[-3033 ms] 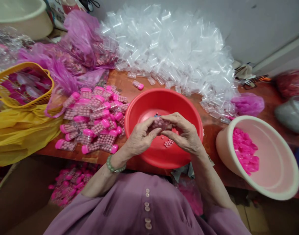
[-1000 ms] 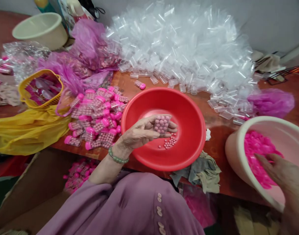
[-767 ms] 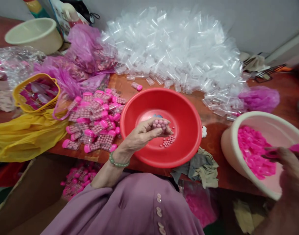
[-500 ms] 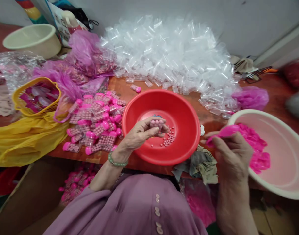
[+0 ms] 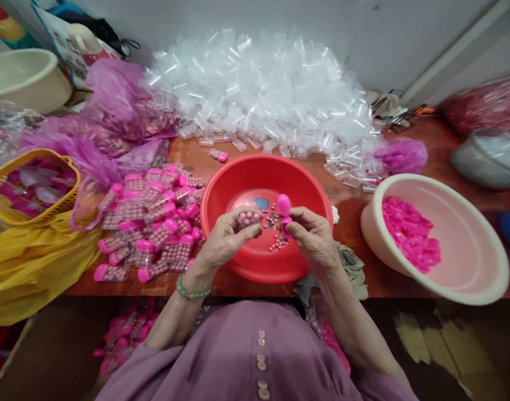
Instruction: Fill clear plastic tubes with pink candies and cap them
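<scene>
Over a red basin, my left hand is closed around a small clear bottle filled with pink beads. Facing it, my right hand pinches a bright pink flip cap, its lid swung up. A small gap separates cap and bottle. Loose pink beads lie in the basin below. Left of the basin is a heap of filled, pink-capped bottles. At the right stands a pale basin with a pile of pink caps.
Clear empty bottles are heaped along the wall. A yellow basket, a yellow bag and purple bags crowd the left. A crumpled cloth lies at the table's front edge.
My right hand has moved left from beside the pale basin to over the red basin, carrying the pink cap near the bottle. The camera view has shifted slightly right.
</scene>
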Motion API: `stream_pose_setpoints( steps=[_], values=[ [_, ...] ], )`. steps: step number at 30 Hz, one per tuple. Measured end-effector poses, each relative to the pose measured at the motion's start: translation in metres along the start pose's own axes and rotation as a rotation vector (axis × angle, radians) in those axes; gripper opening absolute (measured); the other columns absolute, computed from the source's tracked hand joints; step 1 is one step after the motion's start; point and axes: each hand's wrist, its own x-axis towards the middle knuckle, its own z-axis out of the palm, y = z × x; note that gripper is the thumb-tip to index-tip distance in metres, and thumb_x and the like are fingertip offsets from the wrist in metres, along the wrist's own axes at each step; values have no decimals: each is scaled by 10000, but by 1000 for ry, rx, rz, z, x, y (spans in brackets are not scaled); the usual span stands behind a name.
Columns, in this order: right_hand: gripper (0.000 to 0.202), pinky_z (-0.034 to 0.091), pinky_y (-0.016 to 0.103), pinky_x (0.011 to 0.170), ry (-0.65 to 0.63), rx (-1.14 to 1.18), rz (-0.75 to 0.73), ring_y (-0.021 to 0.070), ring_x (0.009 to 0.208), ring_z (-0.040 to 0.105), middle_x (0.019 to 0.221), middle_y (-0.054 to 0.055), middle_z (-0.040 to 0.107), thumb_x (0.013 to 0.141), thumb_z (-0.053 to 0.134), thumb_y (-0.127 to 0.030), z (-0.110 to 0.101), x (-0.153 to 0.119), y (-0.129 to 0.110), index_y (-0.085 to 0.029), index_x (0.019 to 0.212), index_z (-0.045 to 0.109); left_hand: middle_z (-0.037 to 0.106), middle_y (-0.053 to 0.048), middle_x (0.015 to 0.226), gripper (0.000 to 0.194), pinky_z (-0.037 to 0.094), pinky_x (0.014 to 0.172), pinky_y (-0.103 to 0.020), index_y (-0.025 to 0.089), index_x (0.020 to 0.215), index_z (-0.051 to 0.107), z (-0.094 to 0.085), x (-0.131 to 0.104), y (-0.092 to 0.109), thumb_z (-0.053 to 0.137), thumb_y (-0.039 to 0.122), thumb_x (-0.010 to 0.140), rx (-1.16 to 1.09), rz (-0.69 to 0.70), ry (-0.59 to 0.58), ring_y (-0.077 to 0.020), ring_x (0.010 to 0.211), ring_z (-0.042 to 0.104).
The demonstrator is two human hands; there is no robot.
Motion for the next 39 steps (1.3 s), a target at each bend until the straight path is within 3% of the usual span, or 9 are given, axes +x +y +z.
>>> stream_pose_setpoints(
  steps=[7,14,17,20,24,28,34,37,39],
  values=[
    [273,512,220,556,-135,-126,47,89,590,582,744,8,682,868,688,-443,5,1,-5,-183,939,730,670,-16,798,285,525,684,-213,165,923,715,2,4,0,830,341,731,-11,14,101,-103,694,616],
    [217,545,326,866,-284,-569,-307,159,938,642,1014,63,684,928,636,-297,10,-3,-5,-226,1111,729,639,15,725,316,520,608,-186,159,839,680,3,13,-10,881,310,646,-53,27,190,-83,624,597],
    [202,550,306,827,-355,-607,-304,149,897,635,980,54,661,919,660,-304,5,-6,-3,-230,1096,723,630,21,722,308,520,618,-186,159,849,681,1,13,-11,877,290,651,-40,-12,156,-78,621,603],
    [364,560,268,705,-291,-568,-189,133,789,617,959,36,653,809,787,-374,-1,-8,1,-240,1126,670,642,16,749,334,534,655,-209,160,882,677,0,13,-10,877,284,645,-15,-42,128,-96,663,622],
    [750,609,302,701,-221,-531,-167,113,750,617,1295,91,572,744,844,-367,-5,-11,4,-335,1400,481,660,-2,782,414,530,708,-237,152,968,654,-3,14,-10,879,286,647,5,-59,71,-123,728,643],
    [649,630,336,752,-342,-624,-233,115,803,647,1443,107,465,824,776,-303,-6,-14,-1,-393,1407,505,674,-6,823,496,527,703,-231,155,1053,632,-5,16,-14,885,256,638,-22,-94,6,-122,739,650],
    [273,604,252,672,-180,-555,-235,135,833,675,1112,61,650,771,821,-322,0,-15,3,-240,984,671,708,-9,811,504,537,715,-218,144,1068,597,-3,16,-20,869,177,645,-164,-137,-88,-106,724,665],
    [266,582,234,627,-148,-424,-148,127,738,673,870,9,698,753,831,-302,6,-15,10,-238,945,658,704,-20,836,424,544,727,-214,130,1016,644,-4,15,-22,872,233,674,-217,-137,-61,-106,753,667],
    [289,587,243,622,-146,-307,-88,124,701,677,866,2,721,758,822,-282,9,-15,14,-247,996,661,705,-31,828,402,550,716,-218,130,1016,675,-6,15,-24,860,320,713,-282,-146,-70,-113,751,669]
  ],
)
